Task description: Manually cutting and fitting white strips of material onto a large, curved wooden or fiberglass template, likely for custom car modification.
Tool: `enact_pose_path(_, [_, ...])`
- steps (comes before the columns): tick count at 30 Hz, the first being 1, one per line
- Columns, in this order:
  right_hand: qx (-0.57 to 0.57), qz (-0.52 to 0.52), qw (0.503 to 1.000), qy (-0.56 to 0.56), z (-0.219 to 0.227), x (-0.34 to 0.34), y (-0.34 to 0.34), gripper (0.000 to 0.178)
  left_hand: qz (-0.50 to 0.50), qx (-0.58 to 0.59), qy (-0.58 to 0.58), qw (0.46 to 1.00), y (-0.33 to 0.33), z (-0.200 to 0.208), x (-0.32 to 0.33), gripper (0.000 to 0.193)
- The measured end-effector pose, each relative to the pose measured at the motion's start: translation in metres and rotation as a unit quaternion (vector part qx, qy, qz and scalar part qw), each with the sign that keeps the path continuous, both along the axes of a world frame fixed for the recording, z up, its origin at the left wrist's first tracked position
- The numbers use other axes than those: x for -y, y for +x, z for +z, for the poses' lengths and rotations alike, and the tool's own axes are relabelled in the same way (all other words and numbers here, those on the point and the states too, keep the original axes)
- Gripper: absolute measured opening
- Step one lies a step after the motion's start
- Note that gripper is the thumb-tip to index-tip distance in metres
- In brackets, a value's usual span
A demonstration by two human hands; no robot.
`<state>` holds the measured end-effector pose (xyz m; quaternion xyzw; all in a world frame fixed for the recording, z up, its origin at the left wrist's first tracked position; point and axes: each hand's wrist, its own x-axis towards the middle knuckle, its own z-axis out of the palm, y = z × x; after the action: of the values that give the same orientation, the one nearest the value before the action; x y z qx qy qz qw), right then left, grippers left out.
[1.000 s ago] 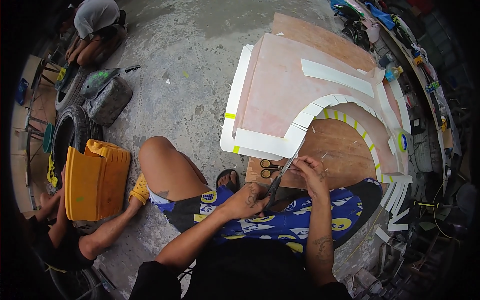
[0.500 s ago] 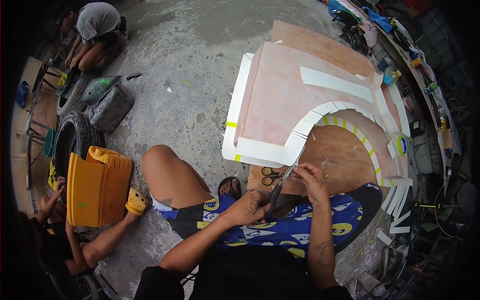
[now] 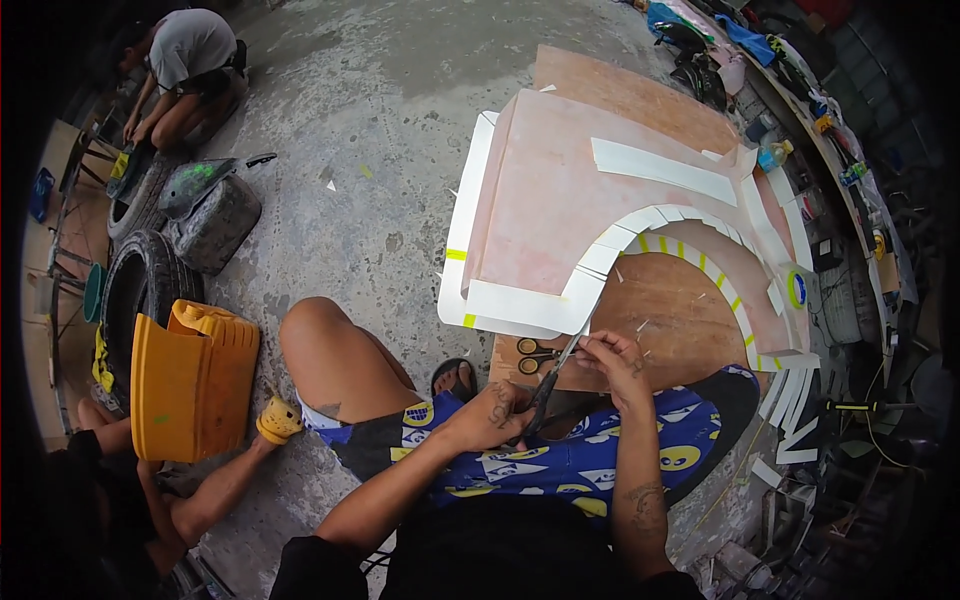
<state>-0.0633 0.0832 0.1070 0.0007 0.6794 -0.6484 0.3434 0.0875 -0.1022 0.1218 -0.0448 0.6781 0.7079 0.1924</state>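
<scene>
My left hand (image 3: 494, 416) is closed round the black handles of a pair of scissors (image 3: 545, 395), whose blades point up toward my right hand. My right hand (image 3: 614, 362) pinches beside the blade tips; what lies between its fingers is too small to make out. Just beyond both hands is a large pinkish panel (image 3: 540, 200) with a curved arch cut-out. White strips (image 3: 520, 302) line its edges, and short white tabs follow the arch. Another pair of scissors (image 3: 534, 356), with black-and-gold handles, lies on the brown board (image 3: 670, 310) beneath the panel.
Loose white strips (image 3: 792, 415) lie right of my leg, near a roll of tape (image 3: 797, 289). At left, a seated person is beside a yellow plastic container (image 3: 195, 385); tyres (image 3: 150, 275) stand behind. Another person (image 3: 195, 60) crouches far left. A cluttered bench (image 3: 790, 90) borders the right.
The view has shifted slightly. My right hand has edged closer to the scissor blades, and the scissors stay in my left hand. The seated person's raised hand has dropped behind the yellow container.
</scene>
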Motion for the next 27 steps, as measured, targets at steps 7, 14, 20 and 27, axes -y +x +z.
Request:
enact_pose_path(7, [-0.265,0.076,0.886,0.374,-0.005,-0.104,-0.034,0.017,-0.106,0.011,-0.153,0.983,-0.016,0.003,-0.012,0.017])
enact_pose_path(14, [-0.137,-0.076,0.985,0.067,0.041,-0.011,-0.048,0.046,-0.116,-0.126,-0.472,0.865,-0.088,-0.072,-0.094,0.016])
enact_pose_path(20, [0.0,-0.033,0.999,-0.007,0.011,0.04,-0.072,0.036,-0.022,-0.206,-0.51,0.835,-0.091,-0.09,-0.122,0.023])
enact_pose_path(27, [0.021,-0.054,0.995,-0.078,-0.01,0.036,-0.076,0.025,-0.063,-0.223,-0.511,0.828,-0.071,-0.076,-0.118,0.02])
